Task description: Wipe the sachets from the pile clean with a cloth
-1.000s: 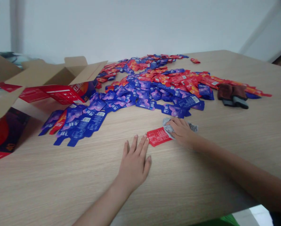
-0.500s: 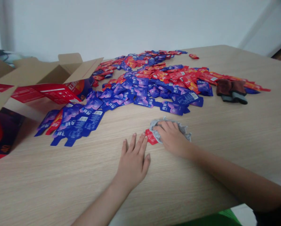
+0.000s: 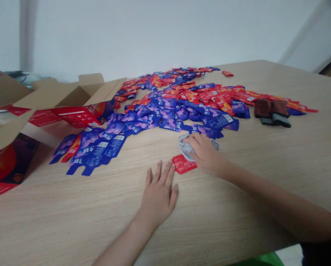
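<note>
My left hand [image 3: 158, 192] lies flat on the table with its fingers stretched out, the fingertips at the left edge of a red packet [image 3: 183, 165]. Bunched in my right hand [image 3: 205, 153] is a grey cloth [image 3: 185, 147], just above and over the packet's right end. That end of the packet is hidden under the cloth and hand. Beyond the cloth lies the near edge of a pile of purple packets [image 3: 168, 112], some with white lettering and barcodes.
Red packets [image 3: 218, 96] are heaped behind the purple ones. Open cardboard boxes [image 3: 98, 92] stand at the left, near a flat group of packets [image 3: 94, 149]. A folded brown and grey textile [image 3: 272, 112] rests at the right on the wooden table [image 3: 237, 229].
My right hand has moved the cloth slightly away from me, so more of the red packet shows. My left hand stays in place by the packet. The view has shifted a little.
</note>
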A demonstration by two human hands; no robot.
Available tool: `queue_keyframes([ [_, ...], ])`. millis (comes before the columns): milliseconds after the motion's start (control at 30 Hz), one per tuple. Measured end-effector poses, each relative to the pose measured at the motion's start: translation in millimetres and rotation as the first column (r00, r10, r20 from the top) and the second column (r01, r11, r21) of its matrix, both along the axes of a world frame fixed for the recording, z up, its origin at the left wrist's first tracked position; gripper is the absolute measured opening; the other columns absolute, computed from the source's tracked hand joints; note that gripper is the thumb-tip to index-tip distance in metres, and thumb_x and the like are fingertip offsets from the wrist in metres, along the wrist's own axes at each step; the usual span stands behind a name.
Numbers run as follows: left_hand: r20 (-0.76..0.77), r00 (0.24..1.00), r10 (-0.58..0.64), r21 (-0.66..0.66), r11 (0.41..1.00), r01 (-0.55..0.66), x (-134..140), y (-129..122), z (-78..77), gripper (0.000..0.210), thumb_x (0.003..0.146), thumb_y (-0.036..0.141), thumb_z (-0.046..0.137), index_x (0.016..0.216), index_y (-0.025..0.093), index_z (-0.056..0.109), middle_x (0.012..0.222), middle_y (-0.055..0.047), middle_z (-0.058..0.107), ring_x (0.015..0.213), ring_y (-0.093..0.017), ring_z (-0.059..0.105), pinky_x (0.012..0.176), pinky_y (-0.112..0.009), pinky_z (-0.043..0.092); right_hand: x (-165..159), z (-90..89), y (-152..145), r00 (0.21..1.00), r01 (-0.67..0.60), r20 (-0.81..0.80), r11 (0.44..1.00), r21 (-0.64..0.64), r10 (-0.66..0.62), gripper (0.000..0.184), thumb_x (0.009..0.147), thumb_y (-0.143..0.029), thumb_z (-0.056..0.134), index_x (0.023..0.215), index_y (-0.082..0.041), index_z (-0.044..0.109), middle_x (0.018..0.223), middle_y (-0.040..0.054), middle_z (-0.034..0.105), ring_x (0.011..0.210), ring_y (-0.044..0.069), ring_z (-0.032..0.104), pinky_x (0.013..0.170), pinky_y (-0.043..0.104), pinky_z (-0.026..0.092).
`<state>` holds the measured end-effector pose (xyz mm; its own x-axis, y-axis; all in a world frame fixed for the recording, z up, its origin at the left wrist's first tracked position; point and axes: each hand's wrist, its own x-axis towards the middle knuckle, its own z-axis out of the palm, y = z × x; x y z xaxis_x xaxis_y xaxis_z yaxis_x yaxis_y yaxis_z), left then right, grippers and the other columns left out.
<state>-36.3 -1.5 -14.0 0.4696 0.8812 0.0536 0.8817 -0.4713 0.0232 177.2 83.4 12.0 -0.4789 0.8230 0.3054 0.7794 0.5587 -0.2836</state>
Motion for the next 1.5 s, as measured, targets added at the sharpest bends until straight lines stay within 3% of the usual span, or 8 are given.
queue_keyframes([
  [167,-0.003,1.000,0.004,-0.012,1.000,-0.004,0,-1,-0.4,0.059,0.096,0.031,0.036,0.152,0.018,0.024,0.158,-0.003,0.024,0.145,-0.034,0.020,0.112,-0.061,0.024,-25,-16.2,-18,0.978,-0.029,0.205,1.000,0.001,0.028,0.033,0.088,-0.012,0.041,0.116,-0.018,0.058,0.110,0.0135,0.057,0.096,0.028,0.045,0.080,0.042,0.033],
  [467,0.014,1.000,-0.006,-0.012,1.000,0.006,-1,1,-0.3,0.061,0.095,0.030,0.036,0.153,0.017,0.021,0.158,-0.003,0.022,0.145,-0.034,0.021,0.110,-0.062,0.027,33,-36.8,-1,0.981,0.097,0.174,0.993,-0.065,-0.084,0.043,0.081,-0.008,0.044,0.123,-0.017,0.054,0.122,0.0147,0.052,0.107,0.030,0.044,0.087,0.042,0.035],
  [800,-0.009,1.000,-0.003,0.025,1.000,0.004,0,1,-1.5,0.059,0.095,0.030,0.036,0.151,0.016,0.026,0.158,-0.005,0.026,0.144,-0.034,0.023,0.110,-0.061,0.028,1,-7.9,-8,0.998,-0.044,-0.048,0.995,-0.085,0.040,0.036,0.086,-0.012,0.042,0.120,-0.018,0.053,0.117,0.0116,0.053,0.104,0.026,0.045,0.089,0.040,0.037],
  [900,-0.014,1.000,-0.002,0.033,0.999,0.003,0,1,-2.7,0.058,0.095,0.031,0.037,0.150,0.015,0.029,0.156,-0.007,0.030,0.144,-0.035,0.024,0.110,-0.060,0.028,-17,-8.4,-24,0.991,-0.123,0.040,0.990,-0.075,0.126,0.036,0.085,-0.011,0.043,0.117,-0.019,0.056,0.115,0.0104,0.054,0.100,0.025,0.044,0.087,0.039,0.035],
  [1033,-0.020,1.000,-0.006,0.029,1.000,0.007,1,-1,-4.0,0.059,0.093,0.029,0.038,0.150,0.015,0.029,0.156,-0.007,0.030,0.143,-0.035,0.025,0.110,-0.059,0.027,-3,-20.7,-22,0.987,-0.030,0.153,0.998,-0.051,0.037,0.038,0.081,-0.007,0.046,0.115,-0.018,0.058,0.112,0.0113,0.055,0.099,0.027,0.044,0.085,0.041,0.034],
  [1267,0.020,0.999,0.037,-0.070,0.997,-0.036,9,22,26.5,0.042,0.092,0.026,0.040,0.133,0.020,0.051,0.143,-0.005,0.051,0.126,-0.031,0.046,0.097,-0.049,0.041,46,-24.6,10,0.991,0.063,0.129,0.981,-0.181,-0.040,0.033,0.087,-0.012,0.042,0.116,-0.020,0.057,0.116,0.0104,0.054,0.099,0.025,0.046,0.088,0.040,0.037],
  [1367,0.029,0.992,0.121,-0.069,0.991,-0.119,21,39,38.8,0.035,0.097,0.039,0.038,0.119,0.019,0.057,0.121,-0.008,0.063,0.108,-0.028,0.056,0.089,-0.045,0.045,30,-20.8,6,0.996,0.021,0.091,0.981,-0.194,-0.003,0.036,0.085,-0.009,0.043,0.118,-0.019,0.056,0.116,0.0109,0.053,0.104,0.025,0.045,0.089,0.039,0.036],
  [1500,-0.021,0.973,0.228,-0.074,0.971,-0.229,30,44,34.0,0.044,0.090,0.051,0.054,0.116,0.016,0.056,0.116,-0.012,0.062,0.108,-0.031,0.055,0.088,-0.044,0.045,-10,-21.0,-6,0.999,0.007,0.054,0.987,-0.159,0.002,0.044,0.082,-0.007,0.046,0.124,-0.019,0.053,0.118,0.0118,0.051,0.102,0.025,0.044,0.089,0.038,0.036],
])
